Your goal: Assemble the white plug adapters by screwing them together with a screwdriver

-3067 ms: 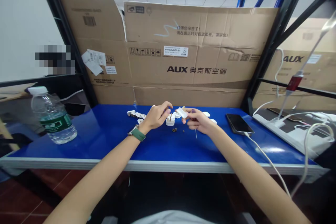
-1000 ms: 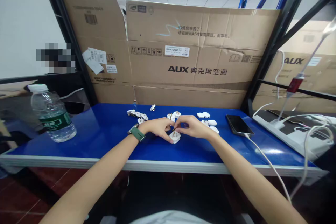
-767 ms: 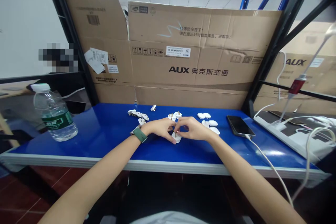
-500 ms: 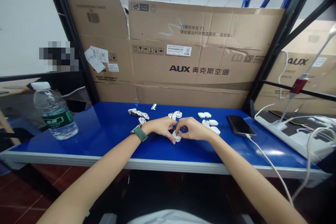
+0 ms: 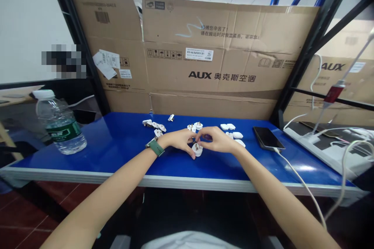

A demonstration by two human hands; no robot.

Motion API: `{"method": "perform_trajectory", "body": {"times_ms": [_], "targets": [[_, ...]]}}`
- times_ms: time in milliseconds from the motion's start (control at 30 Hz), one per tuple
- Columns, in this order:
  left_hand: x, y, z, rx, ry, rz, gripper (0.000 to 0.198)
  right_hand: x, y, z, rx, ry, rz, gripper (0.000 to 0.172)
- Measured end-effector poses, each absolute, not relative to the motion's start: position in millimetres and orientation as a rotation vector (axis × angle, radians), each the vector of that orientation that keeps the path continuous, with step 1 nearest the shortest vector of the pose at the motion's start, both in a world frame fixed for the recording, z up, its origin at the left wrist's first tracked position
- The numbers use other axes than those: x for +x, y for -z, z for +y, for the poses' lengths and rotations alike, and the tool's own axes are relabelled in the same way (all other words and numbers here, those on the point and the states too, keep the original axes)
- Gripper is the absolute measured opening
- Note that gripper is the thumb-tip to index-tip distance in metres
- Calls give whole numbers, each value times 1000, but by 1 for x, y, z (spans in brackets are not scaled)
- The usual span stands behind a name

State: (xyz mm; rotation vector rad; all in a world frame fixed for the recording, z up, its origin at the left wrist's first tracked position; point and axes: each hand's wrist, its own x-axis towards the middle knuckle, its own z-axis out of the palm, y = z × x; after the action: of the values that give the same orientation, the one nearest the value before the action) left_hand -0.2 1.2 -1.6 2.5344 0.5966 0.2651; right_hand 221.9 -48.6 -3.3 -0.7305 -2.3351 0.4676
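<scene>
A white round plug [image 5: 198, 151] with metal pins facing up rests on the blue table, between my hands. My left hand [image 5: 181, 140], with a green-strapped watch at the wrist, curls around its left side, the thumb against its edge and the fingers behind it. Over the plug's upper right, my right hand [image 5: 214, 140] has thumb and index finger pinched together; whatever is between them is too small to make out. Two more white plugs [image 5: 198, 125] with upright pins stand just behind my hands.
White plug pieces [image 5: 156, 125] lie at left, with a single piece [image 5: 171, 117] behind them. Smooth white covers [image 5: 237, 135] sit right of my hand. A phone [image 5: 268, 138] with a cable, a water bottle [image 5: 62, 124] and a cardboard wall [image 5: 175, 78] surround the area.
My right hand has lifted slightly away from the plug's top, so its pins show more. The left hand stays around the plug.
</scene>
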Motion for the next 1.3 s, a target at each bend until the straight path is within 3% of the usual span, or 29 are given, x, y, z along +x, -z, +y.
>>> {"method": "perform_trajectory", "body": {"times_ms": [233, 433, 867, 1300], "targets": [[0, 0, -1, 2539, -189, 665, 53, 221, -7, -51, -415, -1210, -1663, 27], [4, 7, 1, 2516, -207, 621, 55, 213, -5, -53, -216, -1479, -1377, 32], [6, 15, 4, 2480, -269, 528, 58, 203, -3, -56, -391, -1414, -1470, 44], [6, 17, 6, 2509, -230, 564, 61, 202, 1, -56, -392, -1423, -1457, 40]]}}
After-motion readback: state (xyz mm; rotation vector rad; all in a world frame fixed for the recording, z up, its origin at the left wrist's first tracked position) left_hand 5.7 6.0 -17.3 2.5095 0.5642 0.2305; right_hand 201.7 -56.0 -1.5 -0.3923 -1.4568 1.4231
